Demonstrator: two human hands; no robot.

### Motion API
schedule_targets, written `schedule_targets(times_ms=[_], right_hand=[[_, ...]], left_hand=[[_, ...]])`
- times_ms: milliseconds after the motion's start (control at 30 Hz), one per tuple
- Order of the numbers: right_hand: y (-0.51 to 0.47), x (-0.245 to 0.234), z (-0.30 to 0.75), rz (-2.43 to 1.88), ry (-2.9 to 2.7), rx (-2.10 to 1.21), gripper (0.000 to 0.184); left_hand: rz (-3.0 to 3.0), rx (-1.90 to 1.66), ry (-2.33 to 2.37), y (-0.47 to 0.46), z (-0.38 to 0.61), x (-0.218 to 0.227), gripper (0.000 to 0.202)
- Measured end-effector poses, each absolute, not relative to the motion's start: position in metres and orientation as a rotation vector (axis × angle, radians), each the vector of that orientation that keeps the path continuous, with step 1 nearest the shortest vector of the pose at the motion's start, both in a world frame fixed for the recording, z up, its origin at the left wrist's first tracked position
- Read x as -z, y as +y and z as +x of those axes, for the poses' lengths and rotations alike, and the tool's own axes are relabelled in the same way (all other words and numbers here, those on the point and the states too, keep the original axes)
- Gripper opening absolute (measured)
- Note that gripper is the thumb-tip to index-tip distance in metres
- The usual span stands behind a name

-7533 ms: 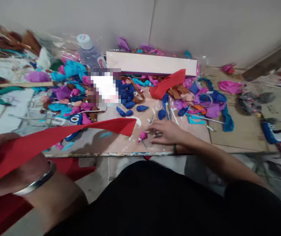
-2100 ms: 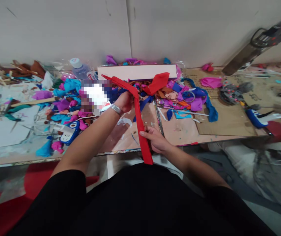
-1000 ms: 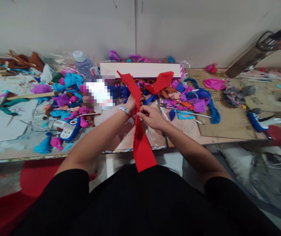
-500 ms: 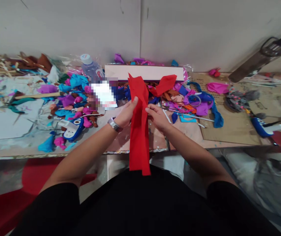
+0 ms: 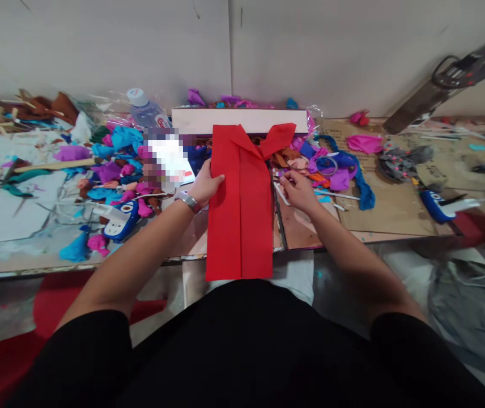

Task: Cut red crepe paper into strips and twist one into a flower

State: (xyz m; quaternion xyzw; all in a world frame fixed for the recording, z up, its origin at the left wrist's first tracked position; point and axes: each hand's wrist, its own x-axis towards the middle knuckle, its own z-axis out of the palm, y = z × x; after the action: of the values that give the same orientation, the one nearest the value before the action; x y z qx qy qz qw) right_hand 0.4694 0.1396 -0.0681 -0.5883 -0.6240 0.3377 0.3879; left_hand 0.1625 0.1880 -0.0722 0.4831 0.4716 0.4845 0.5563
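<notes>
A long red crepe paper strip (image 5: 239, 204) hangs unfolded and wide over the table's front edge, with a lengthwise crease down its middle. My left hand (image 5: 207, 184) grips its left edge, thumb on top, a metal bangle on the wrist. My right hand (image 5: 297, 190) holds the right edge in a pinch beside the strip. The strip's far end (image 5: 277, 137) folds off to the right near a long white box (image 5: 239, 119).
Heaps of blue, pink, purple and teal paper scraps (image 5: 119, 164) cover the table left and right of the strip. A water bottle (image 5: 144, 110) stands at the back. A blue glue gun (image 5: 117, 222) lies left, another blue tool (image 5: 440, 205) lies right on cardboard (image 5: 391, 207).
The red strip was narrow and folded a second ago. My hands have moved apart sideways and spread it open to about twice its width.
</notes>
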Motion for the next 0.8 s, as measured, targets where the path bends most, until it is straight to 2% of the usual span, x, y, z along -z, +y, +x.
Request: schedule_targets(times_ms=[67,133,267,367,567,667,800], right_hand=[[0.148,0.066,0.483,-1.598,-1.957,-0.391,0.023],[0.155,0.065,0.49,-1.676,-2.207,-0.166,0.032],[0.161,0.065,0.489,-1.84,-2.344,-0.086,0.045],[0.161,0.066,0.485,-1.892,-2.292,-0.069,0.063],[0.158,0.07,0.486,-1.906,-2.185,-0.081,0.086],[0.158,0.07,0.491,-1.846,-2.161,-0.032,0.083],[0.161,0.069,0.501,-1.739,-2.035,-0.051,0.06]], left_hand=[[1.292,-1.124,1.125,0.188,0.162,0.069,0.073],[1.416,-1.111,1.12,0.182,0.161,0.059,0.08],[1.48,-1.049,1.155,0.166,0.161,0.033,0.079],[1.562,-1.044,1.113,0.167,0.16,0.022,0.084],[1.49,-1.06,0.935,0.212,0.155,0.039,0.09],[1.36,-1.043,0.907,0.231,0.153,0.055,0.088],[1.354,-1.193,0.966,0.25,0.152,0.069,0.087]])
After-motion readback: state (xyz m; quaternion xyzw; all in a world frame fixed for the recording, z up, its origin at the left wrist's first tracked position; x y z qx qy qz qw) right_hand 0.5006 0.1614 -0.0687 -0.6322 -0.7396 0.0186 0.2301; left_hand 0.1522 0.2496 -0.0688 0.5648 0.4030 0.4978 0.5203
